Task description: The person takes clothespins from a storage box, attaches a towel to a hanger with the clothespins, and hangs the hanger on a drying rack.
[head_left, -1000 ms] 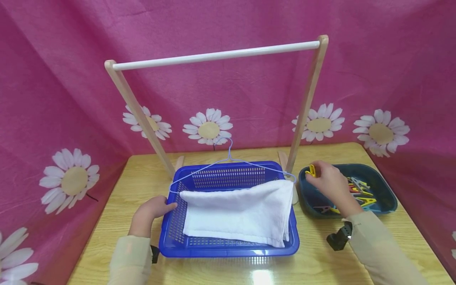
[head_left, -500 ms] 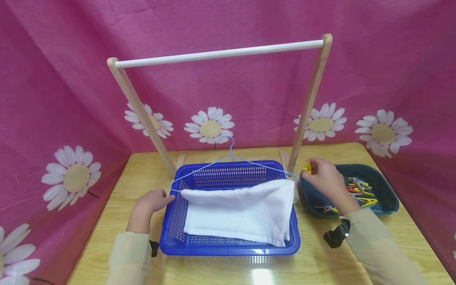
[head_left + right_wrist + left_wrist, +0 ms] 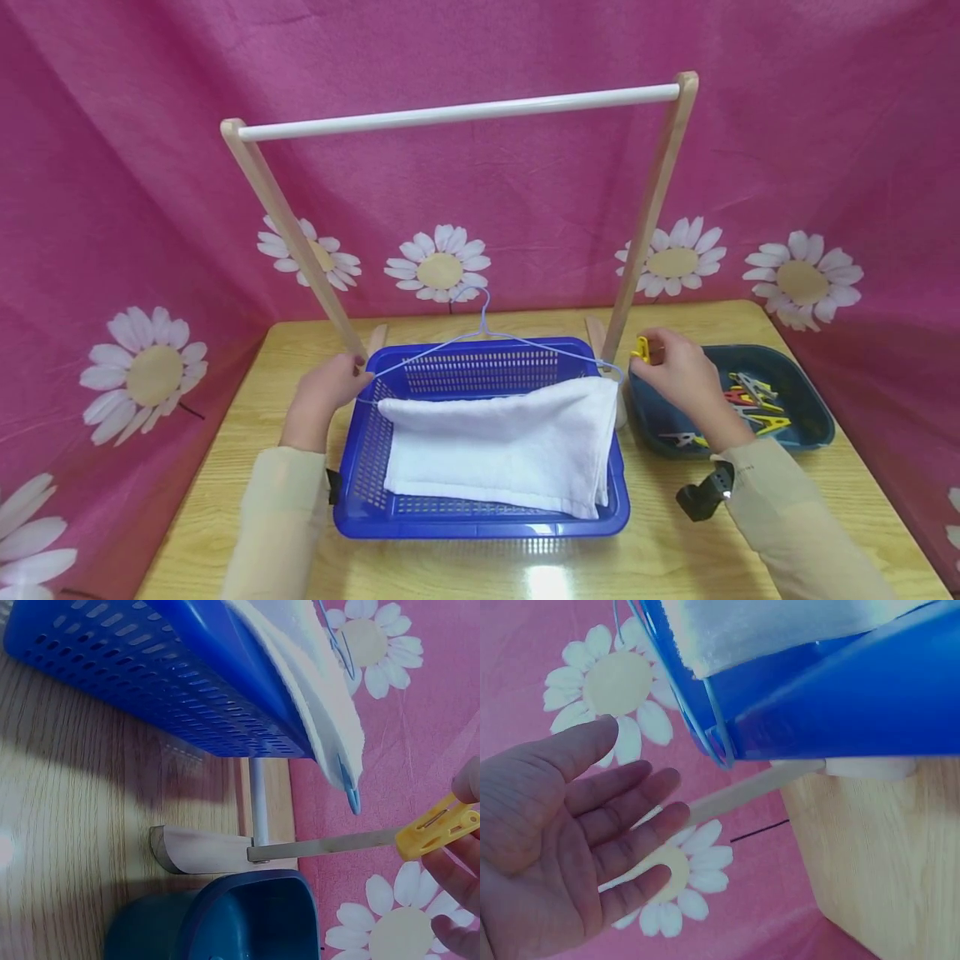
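Observation:
A white towel [image 3: 495,450] hangs folded over a light blue wire hanger [image 3: 483,332], which lies across the blue basket [image 3: 480,528]. Near the hanger's left end is my left hand [image 3: 330,392]; in the left wrist view its fingers [image 3: 634,847] are spread and relaxed, apart from the hanger and holding nothing. My right hand [image 3: 684,377] pinches a yellow clothespin [image 3: 439,825] between thumb and fingers, above the left rim of the dark green tub. The towel's right end reaches over the basket's rim in the right wrist view.
Behind the basket stands a wooden rack with a white bar [image 3: 465,112]. The dark green tub [image 3: 813,417] at the right holds several coloured clothespins [image 3: 757,400]. Everything stands on a wooden table [image 3: 247,417], with a pink flowered cloth [image 3: 465,192] behind.
My left hand has left the basket's left rim and moved up toward the hanger's left end. My right hand, with the yellow clothespin, has shifted slightly left and up.

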The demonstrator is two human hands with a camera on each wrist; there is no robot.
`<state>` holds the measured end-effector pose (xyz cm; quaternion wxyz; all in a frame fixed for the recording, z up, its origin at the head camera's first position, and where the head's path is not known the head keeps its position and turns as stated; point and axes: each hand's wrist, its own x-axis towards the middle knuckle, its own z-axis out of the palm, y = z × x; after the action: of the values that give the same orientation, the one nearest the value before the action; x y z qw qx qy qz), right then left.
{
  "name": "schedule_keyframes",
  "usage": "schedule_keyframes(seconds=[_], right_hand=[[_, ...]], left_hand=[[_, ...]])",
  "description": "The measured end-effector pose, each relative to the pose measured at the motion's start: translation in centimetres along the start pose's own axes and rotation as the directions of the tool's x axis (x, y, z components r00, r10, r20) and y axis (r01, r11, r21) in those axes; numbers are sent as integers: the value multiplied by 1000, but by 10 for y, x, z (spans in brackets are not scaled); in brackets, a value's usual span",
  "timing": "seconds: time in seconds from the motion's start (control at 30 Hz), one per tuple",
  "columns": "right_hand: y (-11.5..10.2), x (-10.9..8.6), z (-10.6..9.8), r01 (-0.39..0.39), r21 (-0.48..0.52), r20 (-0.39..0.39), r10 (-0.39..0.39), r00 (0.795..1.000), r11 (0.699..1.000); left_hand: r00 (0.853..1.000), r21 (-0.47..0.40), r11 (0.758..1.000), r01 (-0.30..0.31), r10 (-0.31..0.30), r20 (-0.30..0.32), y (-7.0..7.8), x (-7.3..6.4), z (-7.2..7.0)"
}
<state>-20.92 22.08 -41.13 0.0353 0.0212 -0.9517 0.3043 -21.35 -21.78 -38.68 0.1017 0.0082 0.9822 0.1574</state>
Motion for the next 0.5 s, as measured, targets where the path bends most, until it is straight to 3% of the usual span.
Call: schedule_keyframes(seconds=[0.27, 0.37, 0.5], right_hand=[[1, -1, 0, -4, 36, 15, 4, 1000, 999], [1, -2, 1, -5, 44, 22, 4, 1000, 999], [2, -3, 2, 0, 55, 38, -3, 999, 998]], left_hand=[[987, -30, 987, -158, 158, 5, 15, 31, 5], [985, -55, 984, -171, 172, 15, 20, 40, 11], [989, -67, 987, -143, 145, 25, 25, 47, 18]])
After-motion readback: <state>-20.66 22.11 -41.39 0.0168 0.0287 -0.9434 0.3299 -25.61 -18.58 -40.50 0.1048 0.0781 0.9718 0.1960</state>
